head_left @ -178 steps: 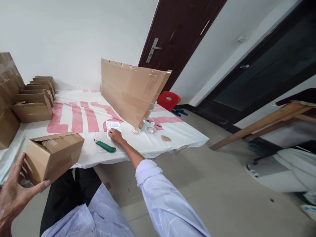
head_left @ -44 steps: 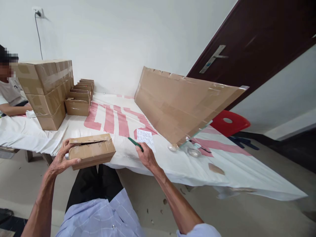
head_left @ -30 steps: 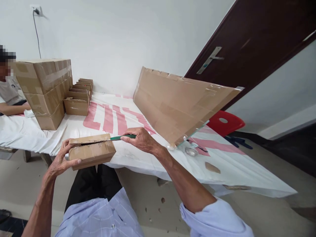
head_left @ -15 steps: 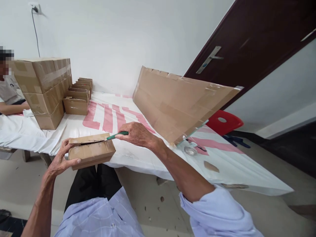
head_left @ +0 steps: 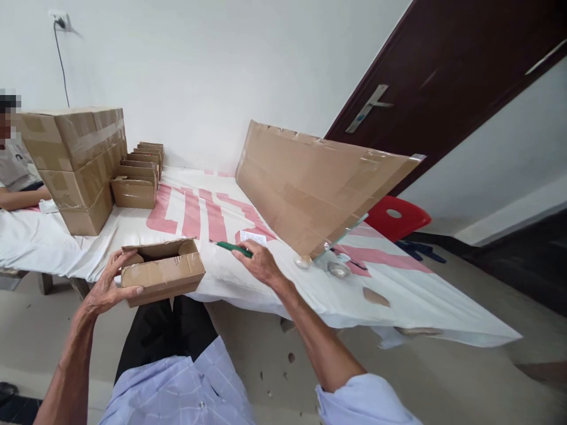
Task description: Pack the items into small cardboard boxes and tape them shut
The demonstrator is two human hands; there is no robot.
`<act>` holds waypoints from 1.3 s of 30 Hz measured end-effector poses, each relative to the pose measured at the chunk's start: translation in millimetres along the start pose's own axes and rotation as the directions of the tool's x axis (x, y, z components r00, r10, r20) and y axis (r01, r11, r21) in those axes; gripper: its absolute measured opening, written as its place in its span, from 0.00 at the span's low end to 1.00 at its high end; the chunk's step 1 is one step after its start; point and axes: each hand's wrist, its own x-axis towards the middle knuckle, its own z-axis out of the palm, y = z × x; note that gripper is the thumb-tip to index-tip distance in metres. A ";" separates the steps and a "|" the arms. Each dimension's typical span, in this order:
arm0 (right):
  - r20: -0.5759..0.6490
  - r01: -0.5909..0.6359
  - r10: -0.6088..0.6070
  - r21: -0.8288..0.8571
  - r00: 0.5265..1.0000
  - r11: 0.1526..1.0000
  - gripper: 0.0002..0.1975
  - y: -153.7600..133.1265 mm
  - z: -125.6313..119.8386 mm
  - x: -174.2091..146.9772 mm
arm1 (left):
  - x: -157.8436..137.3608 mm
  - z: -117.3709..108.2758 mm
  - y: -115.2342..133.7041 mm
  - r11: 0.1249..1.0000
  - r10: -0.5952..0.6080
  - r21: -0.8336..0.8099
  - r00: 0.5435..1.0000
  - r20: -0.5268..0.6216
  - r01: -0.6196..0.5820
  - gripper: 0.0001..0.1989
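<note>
A small cardboard box (head_left: pixel 166 275) rests at the table's front edge, its top parted so a dark inside shows. My left hand (head_left: pixel 108 283) grips the box's left end, thumb on the near side and fingers over the back. To the right of the box, my right hand (head_left: pixel 259 260) is closed around a green-handled utility knife (head_left: pixel 234 248), its tip pointing left, apart from the cardboard. Behind that hand lies a white sheet with printed circles (head_left: pixel 253 238).
Stacked taped cartons (head_left: pixel 84 159) stand at the left, beside a row of small open boxes (head_left: pixel 135 192). A large cardboard sheet (head_left: pixel 310 177) leans at the back. A roll of clear tape (head_left: pixel 339 270) and cardboard scrap (head_left: pixel 376 296) lie right. Another person's arm (head_left: pixel 24 199) rests far left.
My right hand has drawn the knife away from the box to the right. The box's top now gapes wider. The printed sheet has come into sight. My left hand keeps its grip.
</note>
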 end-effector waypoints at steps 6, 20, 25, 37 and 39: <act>-0.022 -0.155 0.154 -0.060 0.988 0.986 0.13 43.7 69.7 -43.8 | 11.6 -4.3 0.1 0.999 -0.048 -0.007 0.999 0.003 0.048 0.51; 0.167 0.375 -0.386 0.093 0.907 0.922 0.16 -87.8 38.9 39.5 | 49.4 13.3 5.9 0.990 -0.118 -0.076 0.993 0.017 0.119 0.59; 0.004 0.473 -0.473 0.030 0.881 0.881 0.11 -94.7 34.6 25.1 | 46.2 12.1 -1.3 0.982 -0.095 -0.160 0.994 0.056 0.103 0.64; -0.135 0.557 -0.582 -0.186 0.802 0.810 0.12 -74.4 62.5 -55.7 | 35.7 -1.8 -24.4 0.916 -0.001 -0.385 0.961 0.276 0.112 0.69; -0.102 0.529 -0.545 -0.153 0.832 0.835 0.11 -71.4 66.5 -56.8 | 33.2 -3.1 -21.8 0.891 -0.004 -0.432 0.956 0.294 0.137 0.64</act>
